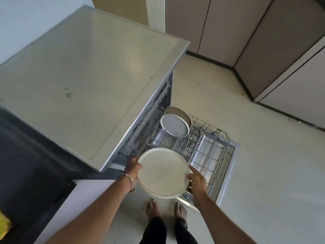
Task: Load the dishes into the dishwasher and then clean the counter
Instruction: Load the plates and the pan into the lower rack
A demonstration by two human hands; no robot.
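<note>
Cream plate (162, 172), large and round, is up in both hands over the near end of the pulled-out lower rack (209, 148). We see its face tilted toward the camera, not yet seated in any tines.

Left hand (133, 167) grips the plate's left rim, fingers curled round the edge, thumb on the front. A thin metal bangle (129, 179) sits on that wrist. Right hand (196, 179) holds the right rim low down, thumb over the front, fingers wrapped behind. Both hands are clamped on the same plate, one per side.

The dishwasher (146, 120) is open, its door (230, 166) folded down flat to the floor, rack rolled out over it. Two dishes already stand upright at the far end of the rack: a smaller grey-white plate (174, 125), and just behind it, touching or nearly so, a deeper tan-rimmed dish (181, 112). Well apart from the held plate. Rest of the rack shows bare wire tines.

The counter (84, 74) above the machine is pale, with a few small spots and smudges on it. Dark sink area (26, 155) at lower left, a yellow thing (4, 224) at its edge, too cropped to identify. We see bare feet (167, 208) on the floor below the plate. Tan cabinets (228, 29) across the floor.
</note>
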